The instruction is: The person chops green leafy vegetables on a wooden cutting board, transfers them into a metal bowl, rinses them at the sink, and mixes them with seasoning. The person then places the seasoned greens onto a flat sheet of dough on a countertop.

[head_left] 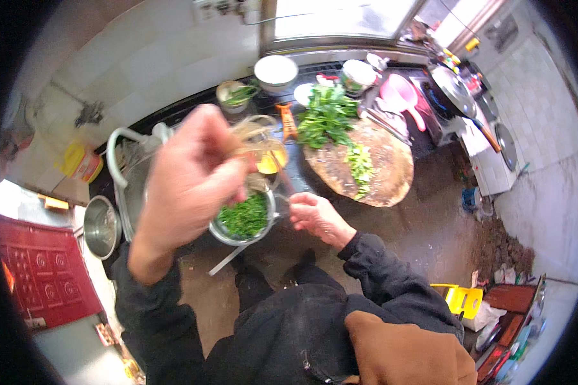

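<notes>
My left hand, raised and blurred, grips a translucent brownish container; the blur hides its exact shape. Something yellow shows at or behind that container. Thin brown sticks, which look like chopsticks, run up from my right hand, whose fingers are closed around their lower end. Below the container, a bowl of finely chopped greens stands near the counter's front edge. Part of this bowl is hidden behind my left hand.
On the right, a round wooden chopping board bears leafy greens and cut pieces. Behind are a white bowl, an orange-handled tool and a pink ladle. A lidded pan stands far right; a sink lies left.
</notes>
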Motion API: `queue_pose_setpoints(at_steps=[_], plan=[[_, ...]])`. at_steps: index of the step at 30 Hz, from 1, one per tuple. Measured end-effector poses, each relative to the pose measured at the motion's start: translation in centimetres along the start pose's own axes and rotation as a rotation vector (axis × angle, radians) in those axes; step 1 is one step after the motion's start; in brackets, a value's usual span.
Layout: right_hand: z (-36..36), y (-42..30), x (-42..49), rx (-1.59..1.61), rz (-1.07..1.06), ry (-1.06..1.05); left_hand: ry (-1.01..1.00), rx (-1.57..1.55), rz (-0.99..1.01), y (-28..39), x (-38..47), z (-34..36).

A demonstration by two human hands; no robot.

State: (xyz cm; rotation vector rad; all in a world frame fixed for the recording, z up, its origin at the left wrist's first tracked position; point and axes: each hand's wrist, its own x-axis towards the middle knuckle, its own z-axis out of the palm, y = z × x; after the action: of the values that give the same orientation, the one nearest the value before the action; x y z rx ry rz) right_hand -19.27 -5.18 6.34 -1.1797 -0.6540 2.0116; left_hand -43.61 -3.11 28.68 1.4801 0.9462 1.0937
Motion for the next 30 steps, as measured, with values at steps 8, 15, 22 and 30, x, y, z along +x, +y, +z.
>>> queue_pose_setpoints(at_steps=[8,15,22,30], plan=[[-24.0,-4.3,-5.0,0.0,-0.354,0.589,-0.125,0.32,0.248,-11.3,14.2,25.0],[-34.8,-9.5,-1.2,-0.085,-0.451,0.646,0.009,0.375,0.371,-23.1,17.6,37.9],[-36.9,-6.9,2.1,-0.921,-0.582,0.795,-0.287,0.747,0.336,-31.4,8.6,39.3],[-29.9,-9.3,-0.2,-1.586,-0.854,0.665,0.021,0.334,-0.371,-33.3,-3.7,25.0]])
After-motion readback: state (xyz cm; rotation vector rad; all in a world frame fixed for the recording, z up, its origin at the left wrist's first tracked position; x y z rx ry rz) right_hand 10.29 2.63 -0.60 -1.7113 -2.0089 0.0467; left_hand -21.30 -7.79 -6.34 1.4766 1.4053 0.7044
